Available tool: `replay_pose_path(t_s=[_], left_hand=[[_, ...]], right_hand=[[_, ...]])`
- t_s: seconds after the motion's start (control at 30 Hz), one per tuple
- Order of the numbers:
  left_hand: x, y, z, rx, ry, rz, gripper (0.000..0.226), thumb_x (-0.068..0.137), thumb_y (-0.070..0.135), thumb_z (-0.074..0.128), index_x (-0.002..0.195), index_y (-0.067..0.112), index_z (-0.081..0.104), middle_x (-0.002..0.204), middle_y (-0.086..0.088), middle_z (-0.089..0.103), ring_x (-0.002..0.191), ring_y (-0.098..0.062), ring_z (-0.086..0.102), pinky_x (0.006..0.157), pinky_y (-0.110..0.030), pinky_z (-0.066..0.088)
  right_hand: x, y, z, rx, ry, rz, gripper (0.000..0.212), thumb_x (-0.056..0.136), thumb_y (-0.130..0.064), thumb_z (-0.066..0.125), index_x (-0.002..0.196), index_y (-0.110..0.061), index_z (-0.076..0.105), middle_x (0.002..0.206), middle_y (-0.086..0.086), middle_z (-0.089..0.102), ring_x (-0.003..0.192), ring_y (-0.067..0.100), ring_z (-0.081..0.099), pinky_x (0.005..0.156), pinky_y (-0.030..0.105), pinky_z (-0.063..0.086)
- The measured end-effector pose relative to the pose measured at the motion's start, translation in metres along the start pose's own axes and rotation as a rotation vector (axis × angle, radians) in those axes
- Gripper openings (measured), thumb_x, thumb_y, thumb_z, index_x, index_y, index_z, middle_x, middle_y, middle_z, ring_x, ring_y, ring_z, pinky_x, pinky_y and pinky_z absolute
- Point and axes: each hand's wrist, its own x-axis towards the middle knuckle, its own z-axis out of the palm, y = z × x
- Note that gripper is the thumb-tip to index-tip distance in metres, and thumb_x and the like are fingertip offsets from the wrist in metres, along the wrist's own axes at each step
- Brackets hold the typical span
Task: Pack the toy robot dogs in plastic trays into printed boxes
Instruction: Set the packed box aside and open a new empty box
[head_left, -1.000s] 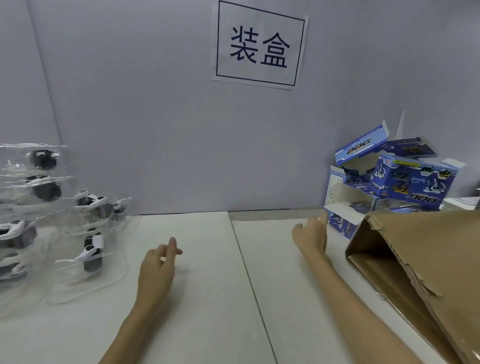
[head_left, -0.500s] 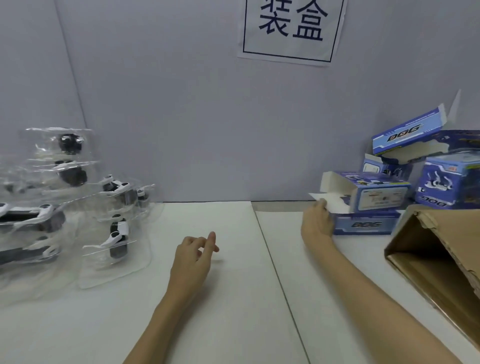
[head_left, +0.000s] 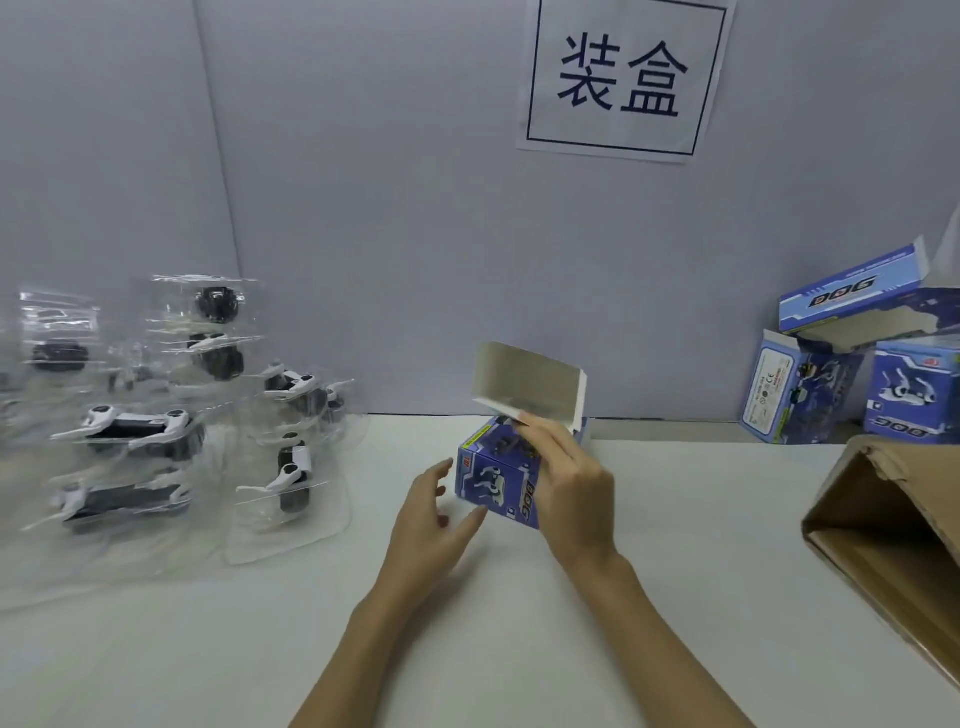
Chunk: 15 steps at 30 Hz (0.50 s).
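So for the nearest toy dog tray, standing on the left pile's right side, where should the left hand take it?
Judging by its pose, grip the tray by its flat clear rim on the right edge, coming from the right, where the left hand already is. The dog bulges in the middle, and other trays crowd its left side.

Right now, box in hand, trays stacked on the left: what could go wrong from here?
1. Only the right hand grips the printed box; the left hand is open beside it, so the box may tip or slide.
2. Its top flap stands open and could crease if pressed.
3. The plastic trays lie in a loose, overlapping pile; pulling one could drag others along the table.
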Motion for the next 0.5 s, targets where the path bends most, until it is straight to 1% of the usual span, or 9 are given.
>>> replay_pose_path(t_s=[0.07, 0.13, 0.2, 0.27, 0.3, 0.33, 0.4, 0.43, 0.5], left_hand=[[-0.001, 0.006, 0.001, -0.082, -0.015, 0.085, 0.058, 0.089, 0.029, 0.081, 0.140, 0.031, 0.052, 0.138, 0.021, 0.058, 0.121, -0.002, 0.059, 0.084, -0.017, 0.052], [-0.004, 0.014, 0.003, -0.068, 0.026, 0.187, 0.054, 0.089, 0.034, 0.081, 0.136, 0.036, 0.054, 0.133, 0.020, 0.057, 0.115, -0.004, 0.062, 0.078, -0.017, 0.054], [-0.006, 0.020, 0.006, 0.063, 0.071, 0.292, 0.050, 0.089, 0.043, 0.079, 0.131, 0.041, 0.054, 0.126, 0.016, 0.046, 0.107, -0.006, 0.059, 0.072, -0.019, 0.054], [-0.008, 0.025, 0.013, 0.212, 0.038, 0.390, 0.043, 0.090, 0.053, 0.071, 0.129, 0.046, 0.055, 0.120, 0.015, 0.038, 0.104, -0.004, 0.055, 0.069, -0.020, 0.054], [-0.010, 0.026, 0.016, 0.250, -0.015, 0.411, 0.044, 0.091, 0.055, 0.069, 0.132, 0.048, 0.054, 0.120, 0.016, 0.037, 0.106, -0.003, 0.054, 0.072, -0.022, 0.055], [-0.012, 0.026, 0.019, 0.261, -0.090, 0.413, 0.049, 0.093, 0.055, 0.068, 0.138, 0.050, 0.051, 0.124, 0.017, 0.037, 0.111, -0.002, 0.053, 0.079, -0.024, 0.056], [-0.013, 0.024, 0.021, 0.242, -0.267, 0.387, 0.066, 0.097, 0.047, 0.067, 0.154, 0.054, 0.033, 0.140, 0.020, 0.036, 0.129, -0.001, 0.047, 0.099, -0.027, 0.051], [-0.014, 0.023, 0.021, 0.245, -0.317, 0.377, 0.072, 0.099, 0.045, 0.066, 0.157, 0.056, 0.025, 0.150, 0.022, 0.033, 0.138, -0.001, 0.041, 0.108, -0.028, 0.046], [-0.014, 0.024, 0.021, 0.287, -0.289, 0.365, 0.071, 0.097, 0.052, 0.064, 0.155, 0.058, 0.024, 0.162, 0.022, 0.027, 0.149, -0.005, 0.029, 0.118, -0.029, 0.036]], right_hand=[[0.006, 0.007, -0.007, 0.086, 0.071, 0.015, 0.048, 0.077, 0.019, 0.057, 0.112, -0.007, 0.078, 0.123, -0.001, 0.075, 0.101, 0.021, 0.075, 0.073, 0.036, 0.063], [0.013, 0.010, -0.017, 0.138, 0.140, 0.039, 0.058, 0.073, 0.030, 0.057, 0.113, -0.007, 0.078, 0.124, -0.002, 0.074, 0.106, 0.018, 0.074, 0.081, 0.034, 0.062], [0.020, 0.012, -0.028, 0.178, 0.224, 0.048, 0.059, 0.079, 0.029, 0.053, 0.116, -0.009, 0.077, 0.126, -0.005, 0.073, 0.111, 0.011, 0.071, 0.088, 0.026, 0.058], [0.026, 0.016, -0.036, 0.228, 0.282, 0.053, 0.057, 0.085, 0.029, 0.052, 0.118, -0.010, 0.077, 0.126, -0.006, 0.072, 0.115, 0.007, 0.068, 0.093, 0.023, 0.056], [0.027, 0.017, -0.039, 0.252, 0.293, 0.053, 0.055, 0.086, 0.028, 0.052, 0.117, -0.010, 0.077, 0.125, -0.006, 0.072, 0.116, 0.006, 0.068, 0.094, 0.023, 0.055], [0.028, 0.017, -0.040, 0.272, 0.293, 0.052, 0.053, 0.087, 0.028, 0.052, 0.116, -0.009, 0.077, 0.124, -0.006, 0.073, 0.117, 0.006, 0.067, 0.095, 0.024, 0.055], [0.027, 0.017, -0.040, 0.303, 0.285, 0.042, 0.051, 0.086, 0.029, 0.052, 0.112, -0.007, 0.078, 0.123, -0.004, 0.073, 0.116, 0.008, 0.068, 0.096, 0.024, 0.054], [0.027, 0.017, -0.039, 0.313, 0.285, 0.038, 0.051, 0.086, 0.029, 0.051, 0.111, -0.007, 0.078, 0.123, -0.004, 0.074, 0.116, 0.009, 0.068, 0.096, 0.024, 0.054], [0.027, 0.020, -0.037, 0.322, 0.280, 0.028, 0.050, 0.087, 0.026, 0.050, 0.111, -0.008, 0.078, 0.126, -0.005, 0.073, 0.118, 0.009, 0.068, 0.097, 0.023, 0.053]])
